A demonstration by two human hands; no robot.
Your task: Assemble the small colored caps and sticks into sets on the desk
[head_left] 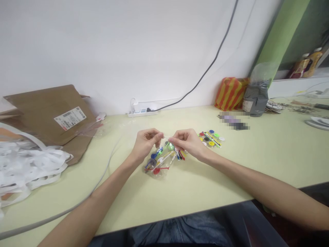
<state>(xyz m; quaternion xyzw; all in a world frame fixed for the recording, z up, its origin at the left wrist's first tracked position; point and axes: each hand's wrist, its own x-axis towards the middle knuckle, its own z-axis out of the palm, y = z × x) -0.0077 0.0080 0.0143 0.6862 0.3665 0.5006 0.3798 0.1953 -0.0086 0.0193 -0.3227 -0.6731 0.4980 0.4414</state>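
Note:
A clear plastic bag [164,168] with small coloured plastic pieces inside hangs or rests between my hands, low over the table. My left hand [147,142] pinches the bag's upper edge on one side. On the other side, my right hand [187,142] grips the same edge, fingers curled. Red, blue, green, white and yellow parts show through the film, some round and some like thin sticks. Just right of my right hand lies a group of coloured round pieces and sticks [211,139]. More thin coloured sticks [181,155] show below my right hand.
Brown cardboard packaging [51,116] and a heap of white strips [31,168] fill the left side. A grey cable [102,178] crosses the table there. A power strip [144,110] sits by the wall. Back right stand a striped bag [230,94] and a grey bag [255,99].

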